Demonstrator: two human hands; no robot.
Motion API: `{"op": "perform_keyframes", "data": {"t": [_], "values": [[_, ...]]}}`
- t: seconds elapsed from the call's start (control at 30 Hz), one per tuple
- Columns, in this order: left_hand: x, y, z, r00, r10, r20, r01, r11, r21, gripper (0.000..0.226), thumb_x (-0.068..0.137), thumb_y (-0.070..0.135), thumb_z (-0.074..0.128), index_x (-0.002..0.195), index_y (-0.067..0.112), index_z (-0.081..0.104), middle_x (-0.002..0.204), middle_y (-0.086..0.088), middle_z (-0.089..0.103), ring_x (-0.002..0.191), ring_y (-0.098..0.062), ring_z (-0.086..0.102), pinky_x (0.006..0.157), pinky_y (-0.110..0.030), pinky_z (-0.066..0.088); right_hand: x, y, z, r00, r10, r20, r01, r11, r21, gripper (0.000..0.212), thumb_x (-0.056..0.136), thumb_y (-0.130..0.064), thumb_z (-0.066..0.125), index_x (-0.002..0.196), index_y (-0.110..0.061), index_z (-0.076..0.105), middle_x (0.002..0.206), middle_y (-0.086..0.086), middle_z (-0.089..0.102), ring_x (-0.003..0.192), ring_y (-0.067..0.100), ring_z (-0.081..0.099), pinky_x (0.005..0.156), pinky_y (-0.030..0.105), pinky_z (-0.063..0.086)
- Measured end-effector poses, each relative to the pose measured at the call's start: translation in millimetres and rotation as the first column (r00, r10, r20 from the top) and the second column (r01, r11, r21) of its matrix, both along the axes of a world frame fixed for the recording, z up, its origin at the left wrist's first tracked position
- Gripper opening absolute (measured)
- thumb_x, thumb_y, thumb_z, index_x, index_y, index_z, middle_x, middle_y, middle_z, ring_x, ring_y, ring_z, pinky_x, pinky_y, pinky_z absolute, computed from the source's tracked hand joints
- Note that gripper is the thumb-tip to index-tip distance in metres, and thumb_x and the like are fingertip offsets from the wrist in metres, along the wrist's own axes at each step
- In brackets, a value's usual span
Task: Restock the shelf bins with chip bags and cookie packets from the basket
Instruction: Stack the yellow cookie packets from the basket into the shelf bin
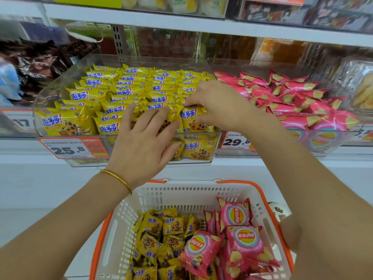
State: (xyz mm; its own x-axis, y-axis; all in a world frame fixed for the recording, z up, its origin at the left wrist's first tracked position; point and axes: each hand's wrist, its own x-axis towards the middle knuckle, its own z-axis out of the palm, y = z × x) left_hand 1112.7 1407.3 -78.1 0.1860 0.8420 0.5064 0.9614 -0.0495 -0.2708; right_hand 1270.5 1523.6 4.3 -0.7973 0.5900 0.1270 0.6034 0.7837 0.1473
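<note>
A clear shelf bin (60,136) holds several yellow cookie packets (129,91) in rows. My left hand (143,142) lies with straight fingers on the front-row packets at the bin's front edge. My right hand (218,104) pinches a yellow cookie packet (194,122) at the front right of that bin. To the right, a second clear bin (238,152) holds pink chip bags (292,98). Below, a white basket with orange handles (181,193) carries yellow cookie packets (159,237) on its left and pink chip bags (244,239) on its right.
Price tags reading 25.8 (70,148) and 29.8 (236,141) hang on the shelf edge. Dark snack bags (38,65) fill the bin at far left, pale packets (359,87) the one at far right. Another stocked shelf (201,23) runs above.
</note>
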Motion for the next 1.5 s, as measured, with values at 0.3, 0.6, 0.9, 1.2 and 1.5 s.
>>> {"op": "perform_keyframes", "data": {"t": [0.3,0.6,0.9,1.2,1.5], "values": [[18.4,-53.9,-14.2,0.969,-0.234,0.078,0.231,0.972,0.050,0.024,0.086,0.017,0.050,0.102,0.011,0.067,0.115,-0.010,0.063,0.097,-0.032,0.052,0.081,-0.043,0.038,35.7,-89.2,-83.4,0.719,0.013,-0.694,-0.160,0.976,-0.147,0.020,0.087,-0.008,0.056,0.102,-0.014,0.067,0.090,-0.003,0.060,0.076,0.012,0.055,0.069,0.026,0.045],[-2.4,-101.1,-79.7,0.997,-0.041,0.065,0.070,0.841,-0.537,0.039,0.079,0.025,0.034,0.079,0.012,0.071,0.097,-0.009,0.068,0.084,-0.032,0.064,0.072,-0.041,0.049,2.9,-132.6,-316.3,0.968,0.144,0.204,0.091,0.560,-0.823,0.034,0.092,-0.012,0.053,0.127,-0.012,0.050,0.119,0.009,0.057,0.098,0.021,0.055,0.082,0.036,0.049],[-10.3,-101.8,-90.3,0.996,0.005,0.086,0.050,0.779,-0.625,0.043,0.077,0.027,0.031,0.077,0.013,0.071,0.090,-0.007,0.068,0.078,-0.028,0.064,0.065,-0.040,0.051,-6.3,-175.9,-378.8,0.899,0.081,0.431,0.267,0.678,-0.685,0.032,0.093,0.003,0.043,0.124,0.001,0.048,0.126,0.021,0.050,0.118,0.036,0.044,0.091,0.041,0.042],[-0.2,-86.6,-93.5,0.987,0.103,0.120,0.035,0.598,-0.801,0.035,0.097,0.028,0.041,0.131,0.021,0.046,0.130,0.001,0.048,0.117,-0.019,0.043,0.099,-0.037,0.039,9.4,-130.8,-313.2,0.963,-0.052,0.264,0.243,0.589,-0.771,0.026,0.088,-0.006,0.058,0.065,-0.010,0.047,0.071,0.004,0.048,0.062,0.015,0.051,0.051,0.022,0.038],[25.5,-50.6,-55.4,0.750,0.385,0.538,0.297,0.531,-0.793,0.045,0.089,0.039,0.059,0.126,0.014,0.052,0.118,-0.001,0.056,0.098,-0.014,0.055,0.084,-0.027,0.042,30.7,-88.3,-153.5,0.923,-0.307,-0.232,-0.132,0.315,-0.940,0.010,0.088,-0.007,0.064,0.083,-0.015,0.061,0.074,-0.001,0.059,0.061,0.009,0.062,0.058,0.026,0.053]]}}
